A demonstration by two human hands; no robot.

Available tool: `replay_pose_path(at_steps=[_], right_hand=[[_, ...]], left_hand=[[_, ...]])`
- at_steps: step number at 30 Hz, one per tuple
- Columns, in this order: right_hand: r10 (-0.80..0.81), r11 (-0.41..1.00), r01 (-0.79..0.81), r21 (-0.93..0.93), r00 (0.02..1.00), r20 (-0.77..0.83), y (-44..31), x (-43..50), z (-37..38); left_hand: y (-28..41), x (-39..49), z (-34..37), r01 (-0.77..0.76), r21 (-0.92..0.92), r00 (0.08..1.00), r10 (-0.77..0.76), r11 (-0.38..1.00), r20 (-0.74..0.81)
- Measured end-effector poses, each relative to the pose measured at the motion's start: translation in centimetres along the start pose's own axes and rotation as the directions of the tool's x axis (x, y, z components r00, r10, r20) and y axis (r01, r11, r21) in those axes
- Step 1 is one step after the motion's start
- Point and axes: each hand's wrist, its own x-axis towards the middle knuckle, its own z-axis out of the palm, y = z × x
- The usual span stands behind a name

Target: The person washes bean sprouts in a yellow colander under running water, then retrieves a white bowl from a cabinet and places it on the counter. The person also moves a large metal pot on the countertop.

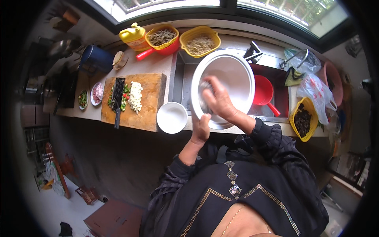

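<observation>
A large round metal pot is tilted over the near edge of the sink. My left hand grips its lower left rim, thumb over the edge. Inside the pot, my right hand has curled fingers against a blurred greyish material at the left wall; whether it is a scourer or food I cannot tell. Just left of the pot, a white bowl stands at the counter's edge. Farther left, a wooden cutting board bears a dark-bladed cleaver, chopped green and red peppers and chopped white pieces.
A red dipper lies in the sink's right part, by a black faucet. Yellow baskets of food stand behind; another yellow basket and plastic bags are right. Small dishes and a blue pot stand left.
</observation>
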Motion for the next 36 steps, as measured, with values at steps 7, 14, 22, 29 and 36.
replay_pose_path(at_steps=[7, 14, 22, 29, 36], right_hand=[[0.087, 0.387, 0.490, -0.781, 0.824, 0.560, 2.4, -0.1, -8.2], [-0.548, 0.233, 0.686, -0.690, 0.678, 0.490, 2.0, 1.7, -8.2], [0.199, 0.980, -0.188, -0.066, 0.926, 0.322, 2.2, -6.0, -3.6], [-0.007, 0.998, 0.029, -0.053, 0.930, 0.367, -0.1, -12.7, -7.4], [0.423, 0.534, -0.033, 0.845, 0.876, -0.233, -2.0, -10.6, -7.6]], left_hand=[[3.0, 0.8, -2.2, -0.257, 0.394, 0.967, 0.236, 0.882, 0.100], [3.7, 0.3, -1.8, -0.047, 0.218, 0.995, 0.028, 0.975, 0.091], [0.7, 0.7, -0.3, -0.243, 0.207, 0.970, 0.235, 0.948, 0.062], [-2.4, 1.5, -4.2, -0.364, 0.501, 0.921, 0.382, 0.785, 0.072], [3.5, 0.1, -2.4, 0.221, -0.630, 0.945, -0.323, 0.744, -0.050]])
